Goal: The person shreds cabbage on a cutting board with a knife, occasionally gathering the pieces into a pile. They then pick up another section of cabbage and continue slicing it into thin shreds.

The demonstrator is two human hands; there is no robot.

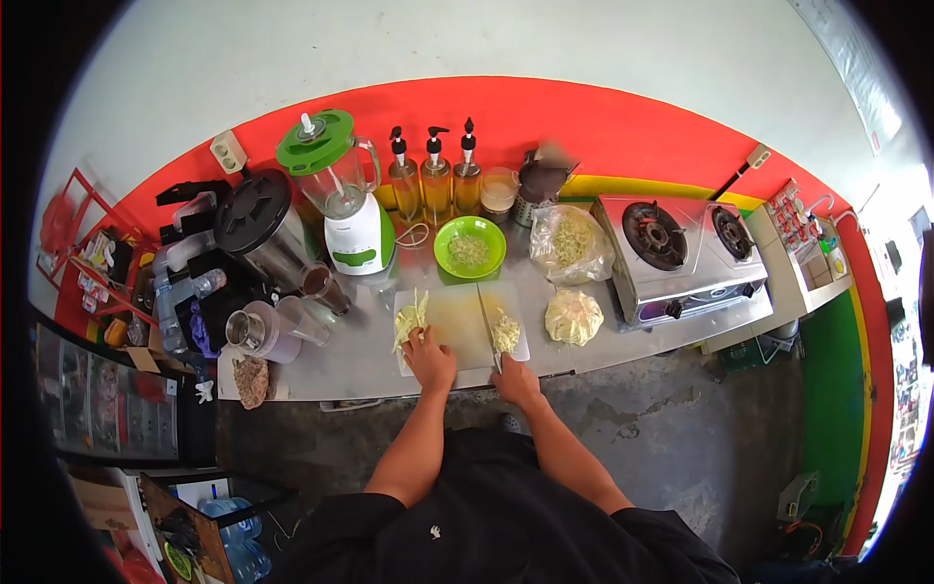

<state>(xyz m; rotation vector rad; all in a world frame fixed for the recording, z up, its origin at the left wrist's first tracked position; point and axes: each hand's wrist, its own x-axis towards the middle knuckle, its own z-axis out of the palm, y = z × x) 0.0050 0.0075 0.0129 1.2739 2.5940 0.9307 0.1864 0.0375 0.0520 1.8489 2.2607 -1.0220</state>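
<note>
A white cutting board (457,326) lies on the metal counter near its front edge. On its left part are pale green cabbage leaves (411,316), and my left hand (429,360) rests on their lower end, fingers spread. My right hand (516,380) is closed round the handle of a knife (487,321), whose blade points away from me across the board. Just right of the blade sits a small pile of shredded cabbage (505,333). Behind the board stands a green bowl (443,255) with chopped pieces inside.
Half a cabbage (574,318) and a plastic bag of shreds (571,243) are right of the board. Farther right stands a gas stove (681,255). A blender (358,234), pump bottles (436,185) and a steel container (268,229) line the back and left.
</note>
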